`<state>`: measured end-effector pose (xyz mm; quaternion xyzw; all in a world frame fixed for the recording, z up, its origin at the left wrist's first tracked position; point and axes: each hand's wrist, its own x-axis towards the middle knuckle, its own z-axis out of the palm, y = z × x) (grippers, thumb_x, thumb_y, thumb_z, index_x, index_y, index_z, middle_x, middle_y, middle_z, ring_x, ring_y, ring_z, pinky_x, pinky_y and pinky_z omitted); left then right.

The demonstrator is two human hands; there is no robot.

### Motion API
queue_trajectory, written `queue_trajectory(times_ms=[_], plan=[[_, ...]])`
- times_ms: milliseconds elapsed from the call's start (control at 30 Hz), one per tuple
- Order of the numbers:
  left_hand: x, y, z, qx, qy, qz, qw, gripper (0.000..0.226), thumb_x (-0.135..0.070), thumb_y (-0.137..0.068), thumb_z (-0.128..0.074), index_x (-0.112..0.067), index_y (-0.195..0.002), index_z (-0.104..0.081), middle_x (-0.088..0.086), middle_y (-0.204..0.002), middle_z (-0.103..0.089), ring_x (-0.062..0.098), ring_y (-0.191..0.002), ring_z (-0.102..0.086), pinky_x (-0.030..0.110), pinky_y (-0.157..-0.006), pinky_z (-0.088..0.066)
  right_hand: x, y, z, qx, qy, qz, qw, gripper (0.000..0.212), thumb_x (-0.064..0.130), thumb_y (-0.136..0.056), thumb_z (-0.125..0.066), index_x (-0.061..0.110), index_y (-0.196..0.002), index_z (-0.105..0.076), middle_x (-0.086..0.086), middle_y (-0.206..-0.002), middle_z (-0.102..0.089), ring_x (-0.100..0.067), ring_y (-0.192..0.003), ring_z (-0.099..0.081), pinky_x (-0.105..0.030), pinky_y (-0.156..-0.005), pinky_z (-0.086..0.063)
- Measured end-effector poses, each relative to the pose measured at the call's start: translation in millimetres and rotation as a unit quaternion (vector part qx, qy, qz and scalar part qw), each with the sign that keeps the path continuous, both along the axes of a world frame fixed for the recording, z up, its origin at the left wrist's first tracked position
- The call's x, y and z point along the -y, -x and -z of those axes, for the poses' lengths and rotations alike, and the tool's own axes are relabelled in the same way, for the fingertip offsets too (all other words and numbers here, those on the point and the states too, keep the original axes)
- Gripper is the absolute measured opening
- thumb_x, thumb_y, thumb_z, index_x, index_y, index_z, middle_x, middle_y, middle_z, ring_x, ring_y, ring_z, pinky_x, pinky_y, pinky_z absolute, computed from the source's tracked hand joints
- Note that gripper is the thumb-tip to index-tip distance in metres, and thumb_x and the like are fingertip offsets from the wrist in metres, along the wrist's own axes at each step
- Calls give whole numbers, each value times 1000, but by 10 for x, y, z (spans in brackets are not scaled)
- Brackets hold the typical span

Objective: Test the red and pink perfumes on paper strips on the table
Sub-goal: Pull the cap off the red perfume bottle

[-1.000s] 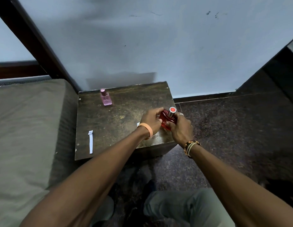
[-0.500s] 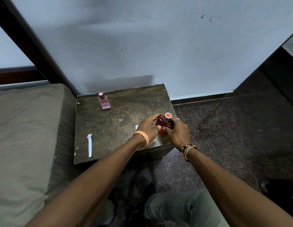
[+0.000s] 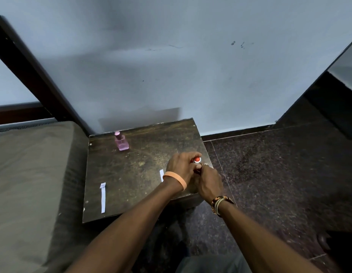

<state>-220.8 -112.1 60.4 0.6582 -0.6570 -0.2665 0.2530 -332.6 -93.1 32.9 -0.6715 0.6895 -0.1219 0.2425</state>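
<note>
Left hand and right hand have sunk toward the right edge of the table, both curled round the red perfume. One paper strip lies at the left, pink perfume stands behind (capped, apparently untouched), a second strip beside the left wrist. Neither scent looks tested yet.

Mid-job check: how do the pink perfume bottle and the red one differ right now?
The pink perfume bottle stands free at the far left of the table; the red perfume bottle is near its right edge. Nothing touches the pink one; the left hand and right hand both grip the red one. The pink one shows whole; the red one shows little beyond its red-topped cap. Both appear upright and capped.
</note>
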Motion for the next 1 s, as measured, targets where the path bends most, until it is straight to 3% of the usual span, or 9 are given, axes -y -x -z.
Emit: queue_trajectory(times_ms=[167,267,333,467,567,733,833,933,1000], plan=[[-53,18,13,-4,40,-28,999,23,-23,-78,-72,-28,-100,-73,-4,-95,-75,14,-87,-69,32,-81,-54,-31,-16,-31,7,3,4,1000,12,10,-91,-50,10,-97,-60,-10,-91,-67,-31,-83,-63,-40,-70,-50],[-28,49,-42,-13,27,-48,998,19,-32,-74,-76,-26,-92,-75,-7,-87,-74,9,-79,-66,25,-73,-52,-49,-7,-49,17,9,9,1000,14,8,-90,-49,9,-95,-62,-10,-91,-67,-31,-83,-63,-36,-65,-45],[-2,27,-79,-21,6,-36,999,29,-30,-72,-78,-24,-100,-73,-5,-95,-74,9,-84,-66,19,-74,-48,-47,-2,-52,18,8,9,1000,12,9,-90,-51,8,-95,-61,-10,-90,-67,-30,-84,-62,-33,-64,-41],[9,-40,-93,-60,-26,51,997,47,-7,-78,-72,-18,-122,-63,2,-120,-66,14,-111,-62,22,-98,-45,-67,-19,-17,30,13,25,999,12,17,-89,-55,10,-99,-60,-9,-90,-68,-30,-83,-64,-40,-69,-52],[5,-36,-57,4,24,65,998,34,-6,-81,-66,-17,-112,-69,3,-112,-70,17,-104,-66,23,-94,-46,-67,-29,-10,19,16,28,999,12,13,-88,-54,10,-97,-61,-10,-88,-68,-31,-82,-64,-39,-67,-51],[-59,16,12,-4,52,21,998,37,-17,-80,-72,-20,-116,-67,5,-110,-71,21,-98,-68,37,-92,-51,-52,-38,3,17,16,35,999,11,9,-87,-51,11,-92,-61,-10,-86,-68,-31,-80,-65,-38,-65,-50],[-51,0,-2,-47,17,51,997,45,-7,-80,-70,-18,-123,-62,5,-119,-67,18,-110,-63,34,-100,-47,-66,-55,7,21,16,38,999,9,16,-89,-53,12,-94,-60,-9,-88,-69,-31,-81,-65,-41,-68,-53],[-16,-46,-15,-27,12,61,998,38,-5,-80,-70,-18,-116,-67,4,-112,-70,17,-103,-66,30,-94,-50,-62,-61,-8,26,15,42,999,13,22,-91,-56,13,-98,-60,-8,-89,-68,-30,-81,-65,-40,-68,-53],[-22,-47,-5,-13,33,34,999,34,-11,-78,-73,-19,-110,-71,2,-105,-73,17,-97,-68,31,-89,-52,-55,-57,-14,18,15,37,999,11,17,-88,-57,12,-98,-61,-8,-90,-68,-31,-82,-65,-40,-68,-53]])
